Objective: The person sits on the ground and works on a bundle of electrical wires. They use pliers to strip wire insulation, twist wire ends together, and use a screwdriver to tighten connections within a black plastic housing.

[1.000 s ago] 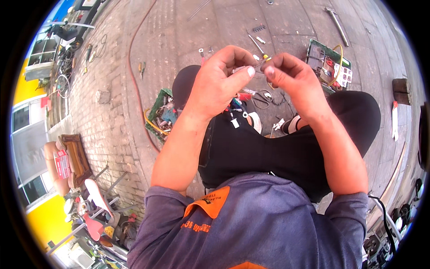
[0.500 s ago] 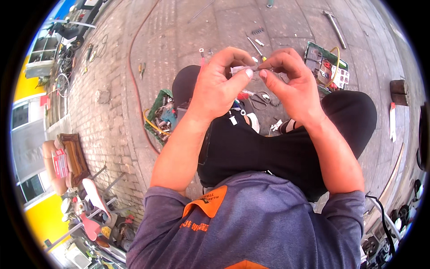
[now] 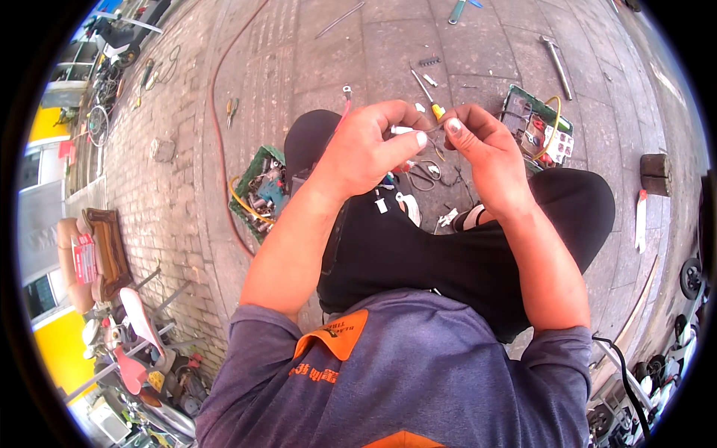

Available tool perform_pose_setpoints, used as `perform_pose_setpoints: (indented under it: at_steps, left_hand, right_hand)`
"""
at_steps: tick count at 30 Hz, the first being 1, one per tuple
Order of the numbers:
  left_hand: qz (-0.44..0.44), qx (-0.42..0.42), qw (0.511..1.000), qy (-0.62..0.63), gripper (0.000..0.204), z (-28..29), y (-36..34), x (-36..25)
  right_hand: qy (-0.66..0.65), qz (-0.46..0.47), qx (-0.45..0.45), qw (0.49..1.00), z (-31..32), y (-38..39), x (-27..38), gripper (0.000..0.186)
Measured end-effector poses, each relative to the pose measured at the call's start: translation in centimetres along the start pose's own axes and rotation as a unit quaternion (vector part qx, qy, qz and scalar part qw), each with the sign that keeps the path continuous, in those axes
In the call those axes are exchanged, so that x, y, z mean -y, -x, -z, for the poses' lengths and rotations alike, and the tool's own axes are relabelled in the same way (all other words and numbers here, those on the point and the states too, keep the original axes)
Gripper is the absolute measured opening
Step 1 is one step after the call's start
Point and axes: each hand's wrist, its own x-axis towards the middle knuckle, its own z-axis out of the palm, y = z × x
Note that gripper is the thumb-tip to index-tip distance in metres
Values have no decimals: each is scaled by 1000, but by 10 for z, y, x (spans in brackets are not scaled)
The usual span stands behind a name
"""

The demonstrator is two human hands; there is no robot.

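Observation:
My left hand [image 3: 366, 149] is closed in a pinch on a small white plastic connector [image 3: 402, 130], held above my lap. Facing it, my right hand [image 3: 489, 153] pinches a thin dark wire [image 3: 436, 128] that spans the small gap between my fingertips. A red cable with a ring terminal [image 3: 346, 89] sticks out beyond my left hand. Just past the fingertips, a screwdriver with a yellow handle [image 3: 438, 111] lies on the paving. Below the hands are scissors [image 3: 424, 173], and a white connector [image 3: 381, 203] hangs against my dark trouser leg.
Green baskets of parts stand at the left [image 3: 237, 209] and right [image 3: 515, 97], each with a yellow handle. A hammer [image 3: 556, 67], pliers [image 3: 232, 112] and a wooden block [image 3: 656, 175] lie around. A long red hose [image 3: 216, 97] runs along the left.
Both hands have come slightly lower in view, and the fingertips have drawn a little apart. The white connector and the thin wire show more plainly between them.

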Motion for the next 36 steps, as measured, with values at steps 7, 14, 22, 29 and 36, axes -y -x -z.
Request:
perform_pose_setpoints:
  at_steps: [7,14,22,29,36]
  left_hand:
    - [17,-4,995,103,31,4,-1,4]
    - [48,16,989,136,35,5,-3,3]
    - [52,12,986,155,33,2,-2,1]
    - [-21,32,987,154,23,7,-2,8]
    - [16,55,988,143,29,7,2,3]
  right_hand:
    - [-90,-41,10,995,1,-2,-2,25]
    - [-33,16,0,999,-1,0,1,21]
    - [15,49,6,999,-3,4,3,25]
    - [-13,54,15,998,-9,3,4,29]
    - [24,32,-16,999,-11,1,6,41]
